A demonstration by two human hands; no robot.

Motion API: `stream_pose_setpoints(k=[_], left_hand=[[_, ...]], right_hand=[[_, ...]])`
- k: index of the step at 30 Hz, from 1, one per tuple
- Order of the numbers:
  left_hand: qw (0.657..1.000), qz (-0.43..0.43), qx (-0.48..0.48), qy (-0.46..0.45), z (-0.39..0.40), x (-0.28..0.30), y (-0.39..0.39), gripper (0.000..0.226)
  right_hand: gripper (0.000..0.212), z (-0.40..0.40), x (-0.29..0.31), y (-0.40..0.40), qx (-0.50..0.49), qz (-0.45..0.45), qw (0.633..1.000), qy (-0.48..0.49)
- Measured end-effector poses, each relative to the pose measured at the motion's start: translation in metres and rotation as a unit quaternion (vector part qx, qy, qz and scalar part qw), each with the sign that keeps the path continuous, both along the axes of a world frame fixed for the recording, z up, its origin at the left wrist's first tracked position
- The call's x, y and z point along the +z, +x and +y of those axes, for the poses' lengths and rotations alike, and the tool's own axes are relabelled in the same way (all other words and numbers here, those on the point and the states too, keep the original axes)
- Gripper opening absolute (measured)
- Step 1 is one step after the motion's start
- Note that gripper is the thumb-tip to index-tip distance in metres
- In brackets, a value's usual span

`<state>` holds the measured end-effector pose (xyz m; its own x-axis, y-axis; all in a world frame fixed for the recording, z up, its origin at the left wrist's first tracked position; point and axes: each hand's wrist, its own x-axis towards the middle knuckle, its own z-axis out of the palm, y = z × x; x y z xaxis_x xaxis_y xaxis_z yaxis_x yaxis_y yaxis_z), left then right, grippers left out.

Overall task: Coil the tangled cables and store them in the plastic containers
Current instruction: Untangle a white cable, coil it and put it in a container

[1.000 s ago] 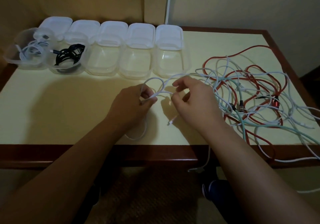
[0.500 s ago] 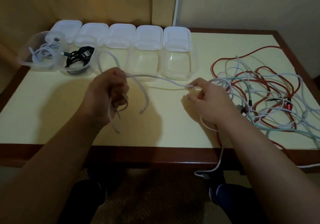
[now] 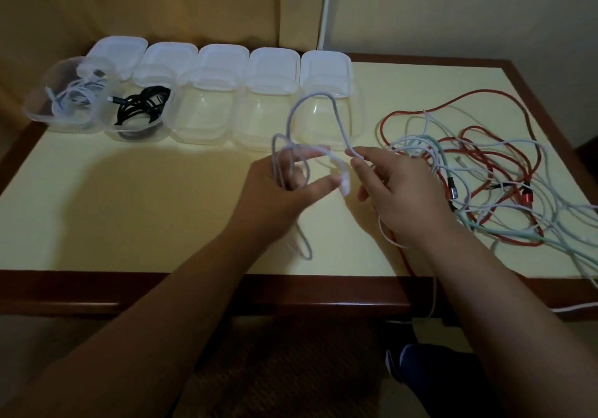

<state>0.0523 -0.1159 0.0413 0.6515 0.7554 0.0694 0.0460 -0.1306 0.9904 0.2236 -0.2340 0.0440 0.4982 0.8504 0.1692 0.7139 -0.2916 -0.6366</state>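
Dim room, tan wall behind; pale yellow worktop with dark wood edging [image 3: 97, 217]. Along its far left side stand 5 clear plastic containers [image 3: 207, 110] in a row, each with a white lid [image 3: 223, 58] lying behind it. Container 1 from the left holds a coiled white cable [image 3: 74, 97], container 2 a coiled black cable [image 3: 142, 107]; the other 3 look empty. Task in hand: coiling a pale lavender-white cable [image 3: 336, 117]. Left hand [image 3: 284, 188] carries several loops hung over its partly spread fingers, thumb out near the white plug end [image 3: 344, 186]. Right hand [image 3: 398, 191] pinches the running length between thumb and forefinger, just beside the left hand; an arch of cable stands up between the 2 hands, in front of container 5. The remaining length drops past the right wrist and off the near worktop edge. To the right lies the tangled heap of red, white and mint-green cables [image 3: 479, 165], close against the right hand. Risks, as judged: loops sit loosely on the left fingers and could slide off if the fingers relax; the trailing length may snag in the heap and drag other cables along; tugging hard could tighten knots.
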Motion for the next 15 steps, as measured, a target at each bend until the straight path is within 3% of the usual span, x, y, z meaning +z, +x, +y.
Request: stream_pose_setpoints(k=[9, 15], left_hand=[[0.998, -0.011, 0.05, -0.025, -0.014, 0.002, 0.03, 0.006], [0.974, -0.105, 0.051, -0.195, -0.009, 0.007, 0.035, 0.022]], right_hand=[[0.034, -0.009, 0.003, -0.008, 0.034, -0.079, 0.996, -0.035], [0.025, -0.009, 0.001, 0.004, -0.034, -0.055, 0.998, -0.022]])
